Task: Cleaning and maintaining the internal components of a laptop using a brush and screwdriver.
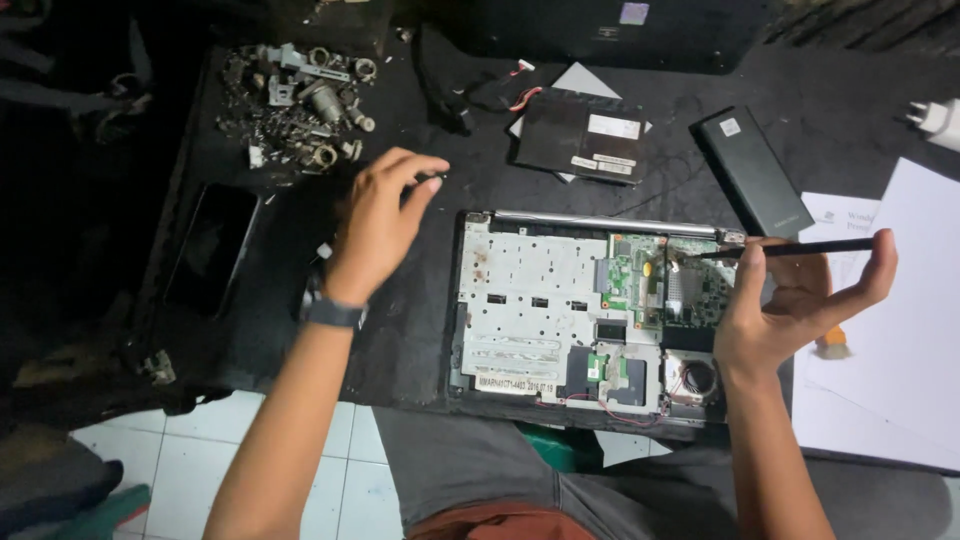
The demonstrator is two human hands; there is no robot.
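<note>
Open lane left of the laptop

Bare dark desk (420, 300) lies between the opened grey laptop chassis (540, 300) and flat black phone (212, 248); a heap of grey metal parts (295, 105) blocks the far-left corner.

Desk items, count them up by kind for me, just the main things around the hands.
Opened laptop: 1
Black flat packs, the long battery and the flat pack: 2
Phone: 1
Slim black tool in the right hand: 1
Pile of metal parts, beyond the left hand: 1
White plug: 1
Total: 7
</note>
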